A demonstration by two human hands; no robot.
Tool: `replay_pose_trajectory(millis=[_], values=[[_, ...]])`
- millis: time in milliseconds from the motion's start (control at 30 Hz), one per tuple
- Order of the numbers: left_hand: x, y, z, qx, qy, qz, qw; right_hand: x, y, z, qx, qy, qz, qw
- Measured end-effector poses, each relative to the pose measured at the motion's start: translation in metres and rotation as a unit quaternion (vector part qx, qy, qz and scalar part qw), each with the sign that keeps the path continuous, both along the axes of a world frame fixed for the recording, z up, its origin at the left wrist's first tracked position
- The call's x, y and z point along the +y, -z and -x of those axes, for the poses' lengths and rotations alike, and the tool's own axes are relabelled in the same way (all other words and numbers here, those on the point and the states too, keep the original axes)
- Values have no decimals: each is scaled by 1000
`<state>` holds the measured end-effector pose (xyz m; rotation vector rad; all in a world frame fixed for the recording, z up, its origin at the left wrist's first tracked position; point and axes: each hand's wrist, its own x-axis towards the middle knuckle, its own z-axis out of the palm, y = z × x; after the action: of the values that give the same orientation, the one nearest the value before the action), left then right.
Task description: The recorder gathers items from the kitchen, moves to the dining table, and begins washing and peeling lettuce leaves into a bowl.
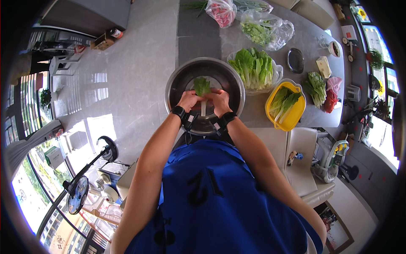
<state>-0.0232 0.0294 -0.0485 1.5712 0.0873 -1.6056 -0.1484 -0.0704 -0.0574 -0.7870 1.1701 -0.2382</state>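
Both my hands hold one leaf of a leafy green, its dark green blade [201, 86] pointing away from me and its pale stalk [203, 108] towards me. My left hand [189, 100] grips it from the left, and my right hand [219, 98] from the right, fingers meeting near the base of the blade. Below them is a large stainless steel basin [173, 83]. To its right stands a bunch of leafy greens [253, 68] on a plastic bag. A yellow basket [293, 118] nearer me holds several loose leaves [283, 103].
On the grey table [253, 118] lie bagged greens [260, 31], a bag with red contents [221, 13], a dark oval dish [295, 60], another bunch of greens [315, 89], and a red and pink bag [333, 93]. Cream chairs [301, 158] stand at the near right side.
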Motion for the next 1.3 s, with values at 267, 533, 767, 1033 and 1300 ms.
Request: replay_pose_trajectory(millis=[267,533,767,1033,1300], values=[[1,1,2,36,-20,-14,999,-14,9,8,-23,18,-64,998],[2,9,2,72,-13,-11,997,-13,2,2,-110,-5,-93,990],[2,2,7,46,14,-31,998,-10,5,1,-60,29,-63,996],[8,11,5,46,-10,-24,999,-7,1,0,-2,39,9,999],[4,36,0,88,-146,32,985,-1,-26,12,80,-183,31,979]])
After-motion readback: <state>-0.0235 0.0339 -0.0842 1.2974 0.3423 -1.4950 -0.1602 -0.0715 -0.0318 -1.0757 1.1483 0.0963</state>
